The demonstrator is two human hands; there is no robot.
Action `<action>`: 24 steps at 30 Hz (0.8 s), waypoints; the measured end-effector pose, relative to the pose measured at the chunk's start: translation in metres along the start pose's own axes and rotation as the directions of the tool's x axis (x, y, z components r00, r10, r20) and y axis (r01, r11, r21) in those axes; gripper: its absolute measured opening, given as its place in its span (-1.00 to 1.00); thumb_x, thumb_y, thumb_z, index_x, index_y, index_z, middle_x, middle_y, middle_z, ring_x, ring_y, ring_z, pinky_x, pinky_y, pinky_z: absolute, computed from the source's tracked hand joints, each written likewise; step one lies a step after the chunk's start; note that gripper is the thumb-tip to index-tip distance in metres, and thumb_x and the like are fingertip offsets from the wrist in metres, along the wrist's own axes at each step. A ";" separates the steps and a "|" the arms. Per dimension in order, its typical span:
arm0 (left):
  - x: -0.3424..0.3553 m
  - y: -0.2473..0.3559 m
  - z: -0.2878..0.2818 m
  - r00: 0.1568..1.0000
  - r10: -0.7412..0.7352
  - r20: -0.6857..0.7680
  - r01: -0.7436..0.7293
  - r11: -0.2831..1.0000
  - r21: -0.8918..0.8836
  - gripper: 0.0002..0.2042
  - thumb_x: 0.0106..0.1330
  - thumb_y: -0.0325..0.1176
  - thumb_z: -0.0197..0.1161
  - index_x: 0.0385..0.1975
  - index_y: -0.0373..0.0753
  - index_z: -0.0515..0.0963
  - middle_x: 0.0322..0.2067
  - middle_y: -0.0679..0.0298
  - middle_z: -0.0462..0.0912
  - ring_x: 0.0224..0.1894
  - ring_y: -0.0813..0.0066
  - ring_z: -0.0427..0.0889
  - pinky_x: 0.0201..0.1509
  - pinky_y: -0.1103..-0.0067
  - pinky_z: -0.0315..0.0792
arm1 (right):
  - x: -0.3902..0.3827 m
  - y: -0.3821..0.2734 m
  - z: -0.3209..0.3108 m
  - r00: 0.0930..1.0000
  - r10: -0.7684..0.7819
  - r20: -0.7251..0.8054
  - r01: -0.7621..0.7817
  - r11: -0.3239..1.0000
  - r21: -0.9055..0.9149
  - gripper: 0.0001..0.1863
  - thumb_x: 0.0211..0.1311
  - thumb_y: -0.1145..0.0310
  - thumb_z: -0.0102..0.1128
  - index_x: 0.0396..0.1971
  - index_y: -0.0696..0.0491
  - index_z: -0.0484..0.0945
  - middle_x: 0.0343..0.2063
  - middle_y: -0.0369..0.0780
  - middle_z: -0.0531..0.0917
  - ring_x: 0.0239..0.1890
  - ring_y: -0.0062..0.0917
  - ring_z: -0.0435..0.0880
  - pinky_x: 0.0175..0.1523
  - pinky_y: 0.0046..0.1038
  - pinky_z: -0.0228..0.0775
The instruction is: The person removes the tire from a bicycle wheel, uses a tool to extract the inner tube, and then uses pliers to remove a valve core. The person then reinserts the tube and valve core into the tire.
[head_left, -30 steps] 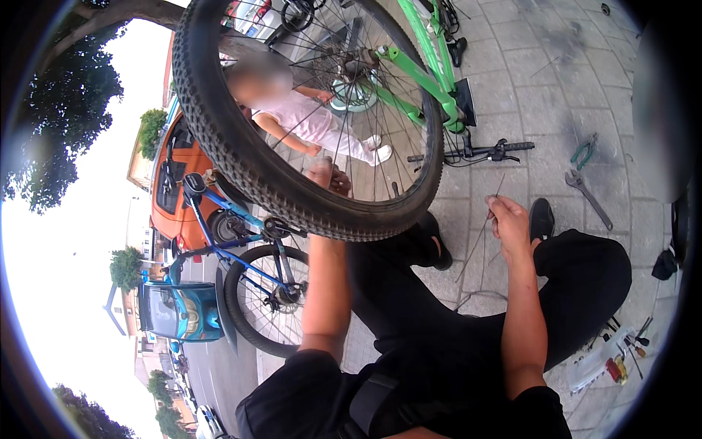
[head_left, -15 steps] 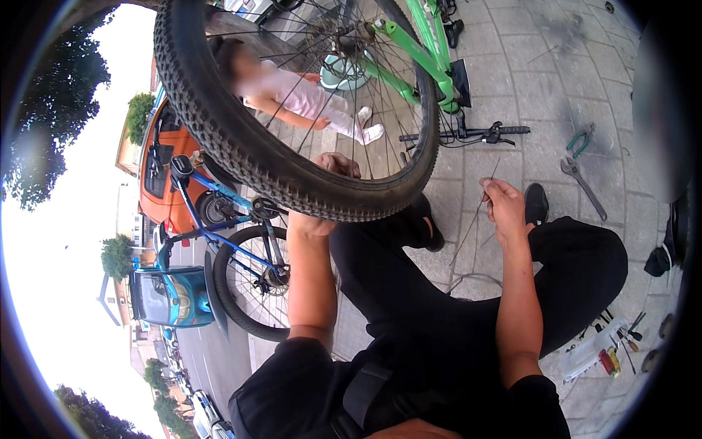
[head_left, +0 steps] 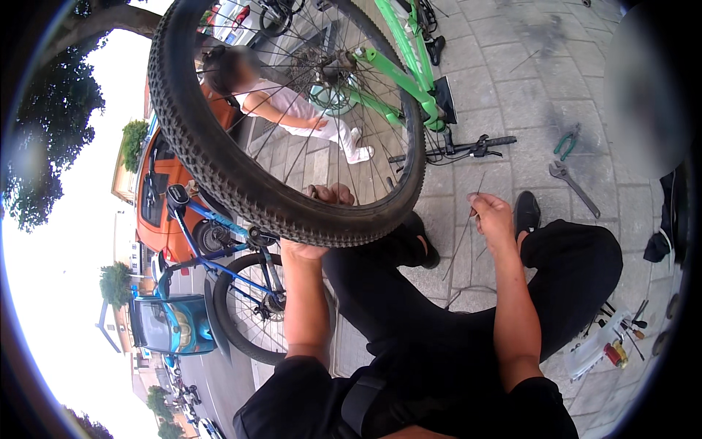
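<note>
A knobby-tyred bicycle wheel (head_left: 234, 181) stands up in front of me, joined to a green fork (head_left: 398, 77). My left hand (head_left: 335, 194) is closed round the lower part of its rim and tyre. The fingers reach in between the spokes, while the tyre covers the palm. To the right of the wheel, my right hand (head_left: 494, 219) pinches a thin wire-like strand (head_left: 456, 247) between thumb and fingertips. One end sticks up past the fingers, and the strand trails down toward the paving between my legs. It does not touch the wheel.
A handlebar (head_left: 468, 148) rests on the paving under the green frame. Green-handled pliers (head_left: 565, 144) and an adjustable wrench (head_left: 574, 187) lie to the right. A tool tray (head_left: 596, 347) sits low right. A blue bicycle (head_left: 219, 245) stands left; a person (head_left: 292, 110) is beyond the spokes.
The wheel and my left hand sit lower in the picture as the view shifts. My right hand keeps its pinch on the strand. The person beyond the wheel has changed arm position.
</note>
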State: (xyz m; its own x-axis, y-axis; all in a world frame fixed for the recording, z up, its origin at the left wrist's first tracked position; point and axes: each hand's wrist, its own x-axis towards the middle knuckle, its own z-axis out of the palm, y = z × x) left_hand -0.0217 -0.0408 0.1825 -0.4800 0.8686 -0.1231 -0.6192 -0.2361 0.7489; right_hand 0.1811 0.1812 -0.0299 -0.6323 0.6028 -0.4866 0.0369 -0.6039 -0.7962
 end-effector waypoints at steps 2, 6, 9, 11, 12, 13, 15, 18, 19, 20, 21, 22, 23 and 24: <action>-0.001 0.001 -0.001 0.999 0.015 0.032 -0.014 0.999 -0.030 -0.72 0.52 -0.17 0.17 -0.22 -0.28 0.65 -0.10 0.03 0.49 0.10 0.10 0.44 0.17 0.25 0.49 | 0.001 0.002 -0.001 1.000 -0.006 0.013 0.006 1.000 0.007 -0.77 0.34 0.26 0.31 -0.27 0.14 0.71 -0.54 -0.37 0.57 -0.69 -0.80 0.32 -0.60 -0.64 0.09; 0.001 0.004 0.009 1.000 -0.008 0.025 0.009 0.999 -0.042 -0.75 0.49 -0.21 0.21 -0.21 -0.29 0.66 -0.02 0.02 0.51 0.20 0.08 0.38 0.23 0.19 0.48 | 0.004 0.007 -0.005 1.000 -0.012 0.019 0.012 1.000 -0.008 -0.76 0.33 0.25 0.32 -0.25 0.15 0.70 -0.54 -0.36 0.57 -0.72 -0.80 0.31 -0.63 -0.65 0.07; -0.002 0.013 0.007 1.000 0.017 -0.019 -0.017 1.000 -0.020 -0.76 0.48 -0.22 0.23 -0.19 -0.29 0.66 0.07 0.01 0.51 0.27 0.07 0.35 0.30 0.11 0.46 | 0.002 0.004 -0.003 0.999 -0.023 0.025 0.023 1.000 -0.004 -0.76 0.33 0.25 0.32 -0.25 0.14 0.71 -0.53 -0.36 0.57 -0.71 -0.81 0.31 -0.63 -0.66 0.07; -0.004 0.016 0.005 0.999 0.048 0.004 -0.048 0.999 0.005 -0.76 0.48 -0.21 0.23 -0.17 -0.29 0.66 0.12 -0.01 0.50 0.30 0.08 0.34 0.33 0.06 0.44 | -0.004 -0.003 0.002 1.000 -0.023 0.004 0.023 1.000 0.001 -0.76 0.33 0.25 0.30 -0.35 0.15 0.70 -0.58 -0.40 0.54 -0.66 -0.80 0.30 -0.58 -0.62 0.06; -0.003 0.016 0.004 0.998 0.057 0.020 -0.058 0.998 0.015 -0.75 0.48 -0.21 0.23 -0.16 -0.28 0.66 0.14 -0.02 0.49 0.32 0.08 0.34 0.34 0.04 0.42 | -0.006 -0.005 0.004 1.000 -0.024 -0.011 0.024 1.000 0.003 -0.75 0.33 0.25 0.29 -0.40 0.16 0.70 -0.60 -0.42 0.53 -0.64 -0.80 0.29 -0.55 -0.60 0.05; -0.003 0.016 0.005 0.997 0.059 0.039 -0.060 0.998 0.022 -0.75 0.49 -0.20 0.23 -0.15 -0.28 0.66 0.16 -0.02 0.48 0.33 0.08 0.34 0.35 0.02 0.42 | -0.004 -0.002 0.002 1.000 -0.022 -0.001 0.022 1.000 -0.003 -0.76 0.33 0.25 0.30 -0.35 0.15 0.70 -0.58 -0.40 0.54 -0.66 -0.80 0.30 -0.58 -0.61 0.06; -0.001 0.018 0.008 0.996 0.051 0.069 -0.052 0.999 0.013 -0.74 0.50 -0.18 0.21 -0.13 -0.27 0.65 0.18 -0.04 0.47 0.34 0.06 0.36 0.36 -0.01 0.40 | 0.003 0.006 -0.002 1.000 -0.019 0.016 0.019 1.000 -0.014 -0.76 0.34 0.24 0.32 -0.25 0.13 0.71 -0.53 -0.36 0.56 -0.70 -0.81 0.31 -0.63 -0.65 0.07; 0.003 0.020 0.013 0.994 0.034 0.102 -0.032 0.999 -0.020 -0.73 0.50 -0.15 0.21 -0.11 -0.25 0.64 0.22 -0.06 0.43 0.35 0.00 0.38 0.36 -0.05 0.38 | 0.006 0.011 -0.006 1.000 -0.014 0.014 0.014 1.000 -0.025 -0.76 0.33 0.25 0.31 -0.25 0.14 0.70 -0.53 -0.35 0.56 -0.70 -0.81 0.32 -0.63 -0.65 0.06; 0.003 0.020 0.013 0.993 0.035 0.113 -0.033 0.999 -0.020 -0.72 0.50 -0.14 0.21 -0.11 -0.24 0.64 0.23 -0.07 0.42 0.35 -0.02 0.38 0.36 -0.07 0.38 | 0.007 0.012 -0.007 1.000 -0.015 0.013 0.016 0.999 -0.031 -0.76 0.33 0.25 0.31 -0.25 0.15 0.70 -0.53 -0.35 0.56 -0.69 -0.81 0.32 -0.63 -0.65 0.06; 0.004 0.021 0.012 0.992 0.036 0.125 -0.034 0.999 -0.020 -0.72 0.51 -0.13 0.20 -0.11 -0.23 0.64 0.24 -0.08 0.41 0.35 -0.04 0.38 0.37 -0.08 0.37 | 0.008 0.012 -0.008 1.000 -0.017 0.010 0.018 0.999 -0.037 -0.75 0.33 0.25 0.31 -0.25 0.15 0.70 -0.53 -0.35 0.56 -0.69 -0.80 0.32 -0.62 -0.65 0.06; 0.004 0.024 0.007 0.991 0.043 0.123 -0.043 0.999 -0.002 -0.72 0.49 -0.11 0.22 -0.12 -0.22 0.64 0.26 -0.09 0.38 0.35 -0.09 0.37 0.33 -0.12 0.39 | 0.007 0.011 -0.007 1.000 -0.017 0.013 0.017 0.999 -0.041 -0.75 0.33 0.25 0.31 -0.24 0.16 0.70 -0.53 -0.34 0.56 -0.69 -0.80 0.32 -0.62 -0.65 0.05; 0.003 0.027 0.004 0.990 0.040 0.133 -0.042 0.999 0.010 -0.72 0.48 -0.10 0.23 -0.12 -0.21 0.64 0.26 -0.10 0.38 0.34 -0.09 0.37 0.32 -0.13 0.40 | 0.006 0.010 -0.005 1.000 -0.025 0.017 0.026 0.999 -0.037 -0.75 0.33 0.25 0.31 -0.24 0.16 0.70 -0.53 -0.34 0.56 -0.69 -0.80 0.32 -0.62 -0.65 0.05; 0.002 0.029 0.003 0.989 0.038 0.142 -0.041 0.999 0.023 -0.71 0.48 -0.10 0.24 -0.11 -0.21 0.64 0.26 -0.10 0.38 0.34 -0.10 0.37 0.31 -0.13 0.41 | 0.005 0.009 -0.003 0.999 -0.034 0.020 0.035 0.999 -0.033 -0.75 0.33 0.25 0.31 -0.24 0.16 0.70 -0.53 -0.34 0.56 -0.69 -0.80 0.32 -0.62 -0.65 0.05; 0.004 0.030 0.003 0.987 0.033 0.154 -0.038 0.999 0.032 -0.71 0.47 -0.09 0.25 -0.11 -0.21 0.64 0.25 -0.11 0.38 0.34 -0.11 0.38 0.30 -0.14 0.41 | 0.004 0.008 -0.003 0.999 -0.044 0.019 0.045 0.999 -0.030 -0.75 0.33 0.25 0.31 -0.24 0.16 0.70 -0.53 -0.34 0.56 -0.68 -0.80 0.32 -0.62 -0.65 0.05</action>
State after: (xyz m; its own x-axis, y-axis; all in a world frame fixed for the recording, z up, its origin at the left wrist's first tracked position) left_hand -0.0404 -0.0432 0.2066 -0.3983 0.9173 0.0033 -0.5802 -0.2547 0.7736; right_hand 0.1810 0.1806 -0.0392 -0.6483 0.6187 -0.4438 0.0315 -0.5606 -0.8275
